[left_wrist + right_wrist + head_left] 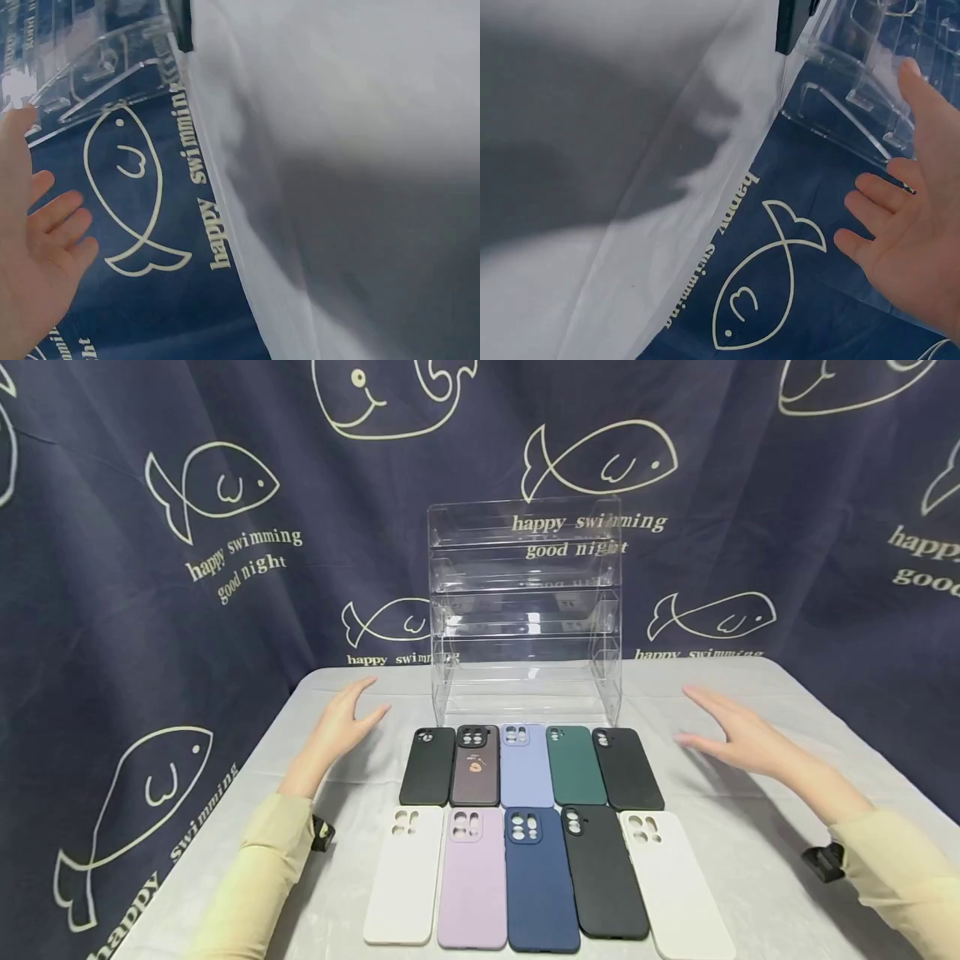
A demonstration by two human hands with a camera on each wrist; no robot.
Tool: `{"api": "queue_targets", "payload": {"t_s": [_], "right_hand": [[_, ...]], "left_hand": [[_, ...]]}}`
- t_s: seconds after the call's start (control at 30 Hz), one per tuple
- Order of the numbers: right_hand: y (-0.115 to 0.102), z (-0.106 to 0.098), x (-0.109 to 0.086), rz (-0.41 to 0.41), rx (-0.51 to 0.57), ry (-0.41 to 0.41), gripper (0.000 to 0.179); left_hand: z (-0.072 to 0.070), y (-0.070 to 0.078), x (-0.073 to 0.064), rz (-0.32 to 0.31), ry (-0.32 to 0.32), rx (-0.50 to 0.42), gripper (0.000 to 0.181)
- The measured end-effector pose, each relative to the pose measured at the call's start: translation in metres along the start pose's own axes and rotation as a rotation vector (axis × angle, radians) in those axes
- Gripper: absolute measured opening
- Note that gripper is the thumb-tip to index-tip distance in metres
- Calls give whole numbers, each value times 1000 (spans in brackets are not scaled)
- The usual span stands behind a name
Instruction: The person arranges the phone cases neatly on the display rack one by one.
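Observation:
My left hand hovers over the left side of the table, fingers extended and holding nothing. On the right, my right hand is likewise held out with thumb and fingers apart. Between them lie two rows of phone cases. The back row has a black case, a dark patterned case, a light blue case, a green case and another black case. In front are a white case, a lilac case, a navy case, a black case and a second white case.
A clear tiered display rack stands behind the cases at the table's back edge. The table wears a pale cloth. A dark blue curtain with fish drawings hangs behind and along the sides.

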State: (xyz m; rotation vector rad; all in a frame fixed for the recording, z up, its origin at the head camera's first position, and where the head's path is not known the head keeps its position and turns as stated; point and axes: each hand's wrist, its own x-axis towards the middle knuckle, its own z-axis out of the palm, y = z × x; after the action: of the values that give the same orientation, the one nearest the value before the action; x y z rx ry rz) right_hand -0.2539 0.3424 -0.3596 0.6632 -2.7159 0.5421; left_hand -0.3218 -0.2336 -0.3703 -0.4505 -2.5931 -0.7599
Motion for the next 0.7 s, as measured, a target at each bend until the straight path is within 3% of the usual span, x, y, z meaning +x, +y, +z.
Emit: {"api": "queue_targets", "payload": {"t_s": [0.33,0.7], "right_hand": [[-15,7,-16,-56,-26,74,63],[-33,20,-36,-52,10,57,50]], "left_hand": [[17,12,25,-121,-6,-278,46],[38,15,40,-209,14,-545,45]]}}
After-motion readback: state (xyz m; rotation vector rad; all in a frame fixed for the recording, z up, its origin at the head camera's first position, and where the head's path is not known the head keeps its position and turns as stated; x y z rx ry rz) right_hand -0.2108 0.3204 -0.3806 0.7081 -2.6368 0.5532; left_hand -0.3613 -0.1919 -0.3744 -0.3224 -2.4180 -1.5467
